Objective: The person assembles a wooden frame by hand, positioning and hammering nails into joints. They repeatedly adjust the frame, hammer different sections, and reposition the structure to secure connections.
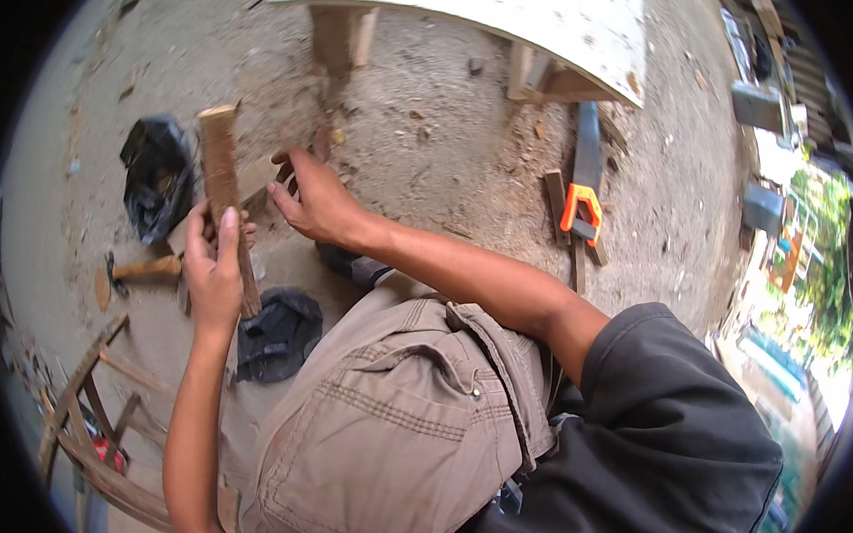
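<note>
My left hand [214, 264] is closed around a short length of wood [219, 161], with the thumb lying along its face. The piece stands nearly upright in the view, its pale cut end at the top. To the right of it, my right hand [316, 200] hangs with thumb and fingers apart and nothing visible between them. Behind both hands, another light wooden board [259, 176] lies low, partly hidden by the held piece. A hammer [149, 268] with a wooden handle rests left of my left hand.
A black plastic bag [151, 177] lies on the dirt ground at the left, and a dark crumpled item [280, 333] sits nearer me. A handsaw [584, 195] with an orange handle leans by wood scraps. A white-topped table [493, 15] stands ahead; a wooden frame [100, 466] is at lower left.
</note>
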Motion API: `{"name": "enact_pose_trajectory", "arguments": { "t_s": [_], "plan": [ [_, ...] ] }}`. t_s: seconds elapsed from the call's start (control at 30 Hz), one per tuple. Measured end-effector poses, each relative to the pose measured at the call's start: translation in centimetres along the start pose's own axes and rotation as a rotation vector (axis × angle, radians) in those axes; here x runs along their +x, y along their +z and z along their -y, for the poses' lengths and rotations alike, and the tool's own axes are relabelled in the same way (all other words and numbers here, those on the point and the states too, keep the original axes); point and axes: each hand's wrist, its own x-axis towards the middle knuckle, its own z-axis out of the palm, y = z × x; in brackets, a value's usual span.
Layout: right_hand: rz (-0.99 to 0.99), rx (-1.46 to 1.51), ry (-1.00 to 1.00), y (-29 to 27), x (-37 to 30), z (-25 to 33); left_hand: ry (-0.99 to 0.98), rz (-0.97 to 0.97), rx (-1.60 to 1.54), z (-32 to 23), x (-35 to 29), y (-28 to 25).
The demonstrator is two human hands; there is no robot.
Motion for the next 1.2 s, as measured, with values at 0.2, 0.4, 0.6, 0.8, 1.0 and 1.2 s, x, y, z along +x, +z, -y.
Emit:
{"name": "enact_pose_trajectory", "arguments": {
  "t_s": [0.2, 0.4, 0.6, 0.8, 1.0, 1.2],
  "plan": [
    [-0.209, -0.513, -0.024, -10.5, -4.2, -4.2, 0.251, 0.287, -0.025, -1.7, 3.5, 8.9],
    [-0.443, -1.658, 0.343, -29.5, -13.3, -13.1, 0.286, 0.34, 0.098, -1.7, 1.3, 11.2],
    [-0.037, -1.271, 0.413, -34.7, -13.0, -12.5, 0.216, 0.263, 0.155, 0.3, 2.0, 9.0],
    [0.038, -0.77, 0.301, -34.0, -6.1, -3.6, 0.177, 0.221, 0.247, 3.2, 2.6, 5.2],
    [0.086, -0.554, 0.311, -30.4, -3.3, 1.6, 0.303, 0.094, 0.407, 4.4, 1.6, 3.8],
    [0.13, -0.26, 0.262, -24.9, -2.3, 3.4, 0.159, 0.243, 0.303, 1.2, 0.4, 3.6]
  ]
}}
